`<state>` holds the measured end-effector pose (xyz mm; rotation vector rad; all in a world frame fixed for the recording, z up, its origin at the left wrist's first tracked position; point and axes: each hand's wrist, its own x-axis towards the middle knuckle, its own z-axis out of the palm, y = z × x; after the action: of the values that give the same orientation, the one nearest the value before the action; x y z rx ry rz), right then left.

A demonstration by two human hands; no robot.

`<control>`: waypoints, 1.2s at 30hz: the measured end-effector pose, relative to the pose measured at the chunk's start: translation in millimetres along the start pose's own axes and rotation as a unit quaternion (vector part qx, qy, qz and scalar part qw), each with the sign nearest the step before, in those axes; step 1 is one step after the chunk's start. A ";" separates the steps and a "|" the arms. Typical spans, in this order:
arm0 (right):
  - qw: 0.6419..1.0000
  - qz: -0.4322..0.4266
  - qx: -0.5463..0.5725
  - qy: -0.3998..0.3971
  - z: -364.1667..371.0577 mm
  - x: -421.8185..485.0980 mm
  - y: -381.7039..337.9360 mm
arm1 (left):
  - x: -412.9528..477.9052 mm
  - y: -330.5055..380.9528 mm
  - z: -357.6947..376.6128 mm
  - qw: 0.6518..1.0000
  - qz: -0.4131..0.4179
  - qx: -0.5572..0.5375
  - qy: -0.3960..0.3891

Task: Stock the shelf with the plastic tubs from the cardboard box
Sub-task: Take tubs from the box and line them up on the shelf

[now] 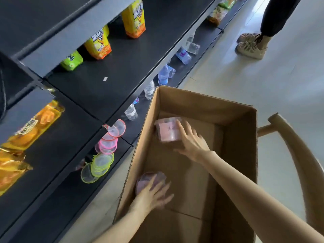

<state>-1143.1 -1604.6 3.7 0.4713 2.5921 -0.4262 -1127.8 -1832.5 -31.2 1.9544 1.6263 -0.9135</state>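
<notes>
No readable text anywhere. Bold block lettering, upside down and blurred, on the yellow bags (98, 45) on the far shelf (122, 67): not legible. Dark banner with pale letters on an orange packet (36, 122) at the left: smeared. Faint handwriting on the pale label of a pink tub (166, 132) inside the cardboard box (201, 102): too small to make out.

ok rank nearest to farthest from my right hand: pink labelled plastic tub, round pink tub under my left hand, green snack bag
1. Pink labelled plastic tub, gripped by the right hand.
2. Round pink tub, under the left hand.
3. Green snack bag, on the shelf.
</notes>
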 end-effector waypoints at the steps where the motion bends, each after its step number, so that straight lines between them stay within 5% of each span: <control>1: 1.000 -0.002 -0.003 -0.004 0.6 6.6 0.6 | 0.0 -3.9 -1.5 1.000 -0.002 -0.007 0.007; 6: 1.000 -0.009 0.012 0.009 -1.2 26.7 0.7 | 0.3 -21.7 -0.3 0.999 -0.033 0.027 0.008; 12: 0.998 -0.009 -0.033 0.048 -3.7 36.5 -4.4 | 11.6 -55.2 -15.1 0.991 -0.101 -0.086 0.023; 22: 0.983 0.099 0.130 0.086 6.5 -3.5 18.0 | 19.3 -27.9 -25.2 0.919 -0.270 -0.269 0.102; 25: 0.979 0.122 0.137 0.091 17.6 -20.1 17.1 | 37.5 -11.0 -28.8 0.872 -0.313 -0.335 0.171; 30: 0.978 0.133 0.125 0.102 29.5 -51.4 25.8 | 54.1 -12.7 -27.0 0.864 -0.290 -0.260 0.320; 36: 0.962 0.138 0.191 0.140 15.3 -92.4 28.5 | 8.5 -19.3 -31.7 0.814 -0.293 -0.327 0.380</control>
<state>-1049.0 -1608.2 30.5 1.0818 2.6524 -0.8176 -1139.2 -1800.5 -14.0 1.3582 2.6065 0.3806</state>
